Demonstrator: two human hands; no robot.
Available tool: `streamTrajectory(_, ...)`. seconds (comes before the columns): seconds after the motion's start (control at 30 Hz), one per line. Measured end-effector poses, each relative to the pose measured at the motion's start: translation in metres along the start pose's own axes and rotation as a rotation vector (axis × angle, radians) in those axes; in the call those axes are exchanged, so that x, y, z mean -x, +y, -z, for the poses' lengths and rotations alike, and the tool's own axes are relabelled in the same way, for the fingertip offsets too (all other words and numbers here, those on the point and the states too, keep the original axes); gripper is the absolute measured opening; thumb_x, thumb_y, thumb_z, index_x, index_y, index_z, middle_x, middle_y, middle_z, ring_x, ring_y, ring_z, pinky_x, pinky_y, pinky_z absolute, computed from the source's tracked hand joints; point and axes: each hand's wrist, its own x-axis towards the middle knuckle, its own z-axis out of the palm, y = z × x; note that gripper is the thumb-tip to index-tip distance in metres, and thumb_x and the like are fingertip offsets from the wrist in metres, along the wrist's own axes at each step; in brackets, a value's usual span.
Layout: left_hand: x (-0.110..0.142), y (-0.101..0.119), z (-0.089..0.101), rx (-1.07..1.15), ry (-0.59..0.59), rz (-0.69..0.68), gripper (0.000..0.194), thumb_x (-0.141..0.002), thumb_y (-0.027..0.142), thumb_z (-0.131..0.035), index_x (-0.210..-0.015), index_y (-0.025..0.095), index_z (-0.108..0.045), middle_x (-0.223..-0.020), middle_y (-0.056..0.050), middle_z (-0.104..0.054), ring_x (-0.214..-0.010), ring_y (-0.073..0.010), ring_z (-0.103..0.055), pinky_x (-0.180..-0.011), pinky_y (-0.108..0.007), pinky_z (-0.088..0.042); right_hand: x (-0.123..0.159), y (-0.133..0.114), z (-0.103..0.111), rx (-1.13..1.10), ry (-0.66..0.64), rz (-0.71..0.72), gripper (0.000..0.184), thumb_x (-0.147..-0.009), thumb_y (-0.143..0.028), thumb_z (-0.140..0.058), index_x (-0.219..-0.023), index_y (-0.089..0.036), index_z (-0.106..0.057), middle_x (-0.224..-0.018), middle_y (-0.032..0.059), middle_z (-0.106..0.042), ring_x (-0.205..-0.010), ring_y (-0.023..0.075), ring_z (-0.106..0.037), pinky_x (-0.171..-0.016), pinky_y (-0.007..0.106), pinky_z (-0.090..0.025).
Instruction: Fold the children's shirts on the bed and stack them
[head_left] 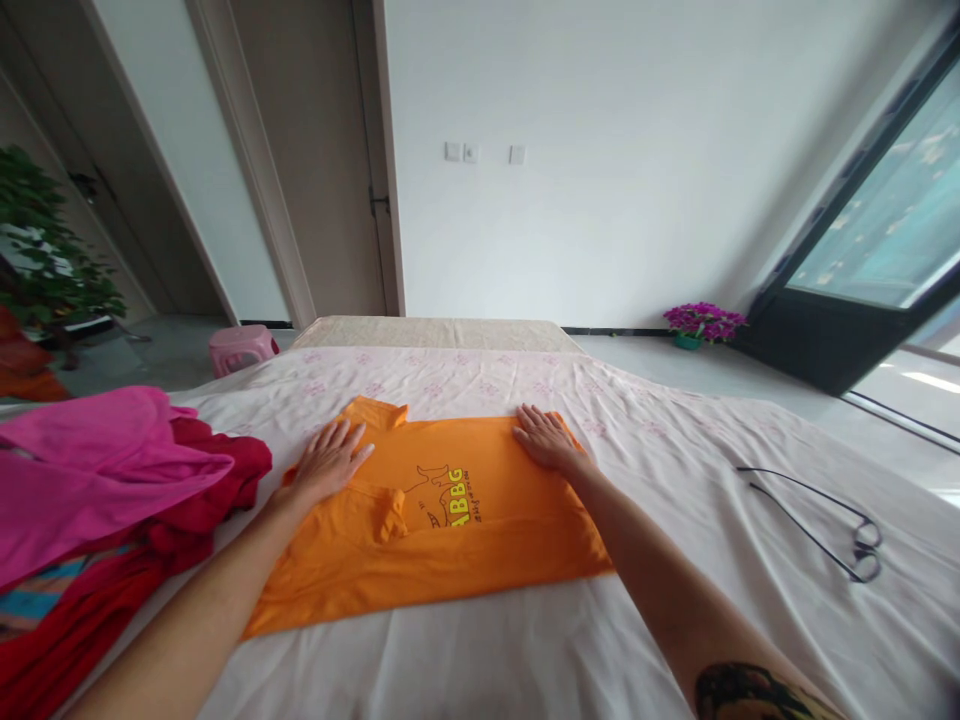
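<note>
An orange T-shirt with yellow and black print lies sideways on the pale bed sheet, its near side folded over toward the middle. My left hand rests flat on the shirt's left part, close to the collar and sleeve, fingers stretched out. Flat on the far right corner of the shirt is my right hand, its fingers extended and slightly spread. Neither hand grips the cloth. Some of the fabric under both palms is hidden.
A heap of pink and red clothes lies on the left of the sheet. Black-framed glasses rest at the right. Beyond the bed are a pink stool, a potted plant and purple flowers.
</note>
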Motion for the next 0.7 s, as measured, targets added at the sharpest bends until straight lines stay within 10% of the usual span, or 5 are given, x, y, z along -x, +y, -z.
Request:
streamTrajectory(0.33, -0.054, -0.020, 0.025, 0.065, -0.002, 0.449, 0.060, -0.073, 0.040, -0.063, -0.128, 0.015, -0.059, -0.120, -0.023, -0.066, -0.107, -0.0361, -0.064, -0.081, -0.043, -0.051, -0.005, 0.021, 0.002, 0.016, 0.221, 0.017, 0.046, -0.102, -0.037, -0.030, -0.138, -0.022, -0.054, -0.144, 0.0105, -0.051, -0.131, 0.0235, -0.046, -0.110, 0.039, -0.029)
streamTrajectory(0.7, -0.029, -0.013, 0.046, 0.315, 0.002, 0.334, 0.035, -0.070, 0.039, -0.060, -0.095, 0.018, -0.070, -0.088, -0.006, -0.075, -0.083, -0.0271, -0.070, -0.070, -0.030, -0.050, -0.002, 0.020, 0.043, 0.114, 0.263, 0.096, 0.019, -0.089, -0.030, -0.056, -0.094, -0.020, -0.071, -0.102, 0.0091, -0.069, -0.103, 0.0239, -0.055, -0.093, 0.035, -0.035)
